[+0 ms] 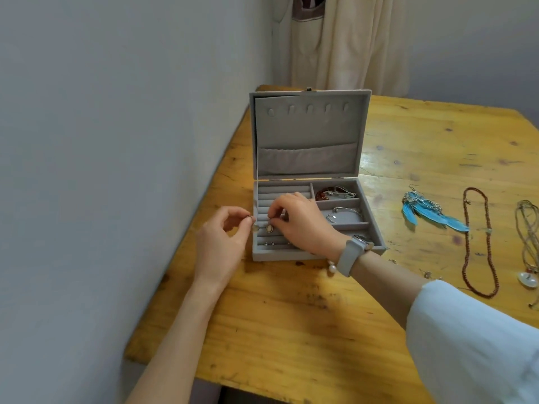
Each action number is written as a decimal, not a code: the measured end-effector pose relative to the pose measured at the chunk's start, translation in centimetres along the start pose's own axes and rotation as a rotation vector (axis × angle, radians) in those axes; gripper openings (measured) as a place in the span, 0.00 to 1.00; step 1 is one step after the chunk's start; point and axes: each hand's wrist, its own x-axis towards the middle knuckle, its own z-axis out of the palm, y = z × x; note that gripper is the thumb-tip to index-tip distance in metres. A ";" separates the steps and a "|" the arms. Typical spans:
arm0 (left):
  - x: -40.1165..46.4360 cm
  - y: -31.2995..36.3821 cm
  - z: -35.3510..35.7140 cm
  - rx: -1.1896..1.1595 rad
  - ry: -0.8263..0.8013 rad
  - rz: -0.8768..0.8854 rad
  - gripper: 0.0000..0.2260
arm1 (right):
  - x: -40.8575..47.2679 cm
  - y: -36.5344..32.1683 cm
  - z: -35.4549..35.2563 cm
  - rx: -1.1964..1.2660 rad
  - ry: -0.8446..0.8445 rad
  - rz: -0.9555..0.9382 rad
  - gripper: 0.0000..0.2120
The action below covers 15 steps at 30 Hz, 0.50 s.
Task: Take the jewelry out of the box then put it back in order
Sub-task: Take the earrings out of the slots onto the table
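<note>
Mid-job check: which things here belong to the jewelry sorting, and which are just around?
Part of the job:
jewelry box
ring in left hand
oval ring at right hand
bangle
feather earrings
bead necklace
cord necklace

Just around:
table
curtain
wristwatch

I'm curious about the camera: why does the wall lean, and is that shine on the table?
Head view: the wide-angle lens bends the wall and stretches the edges; window light glares off the table right of the jewelry box; tiny pieces pinched in the left hand and right hand look soft.
</note>
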 end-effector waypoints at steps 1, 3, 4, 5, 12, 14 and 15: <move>-0.3 0.3 -0.2 -0.041 -0.005 -0.001 0.07 | -0.3 -0.1 -0.4 0.050 0.008 -0.011 0.04; -1.1 0.8 -0.6 -0.105 -0.044 -0.015 0.07 | -1.5 -0.3 -1.3 0.141 0.028 -0.025 0.04; -1.6 1.0 -0.8 -0.140 -0.077 -0.031 0.06 | -2.4 -0.4 -1.8 0.183 0.033 -0.029 0.04; -2.2 1.2 -0.9 -0.177 -0.118 -0.051 0.05 | -3.3 -0.5 -2.2 0.227 0.035 -0.032 0.03; -6.7 1.4 -0.1 -0.164 -0.355 -0.115 0.05 | -10.7 -0.8 -3.7 0.326 -0.203 0.044 0.04; -7.9 1.4 0.2 -0.131 -0.431 -0.123 0.05 | -12.4 -0.8 -3.8 0.330 -0.288 0.065 0.06; -8.4 1.4 0.4 -0.113 -0.470 -0.130 0.04 | -13.1 -0.7 -3.7 0.329 -0.321 0.075 0.06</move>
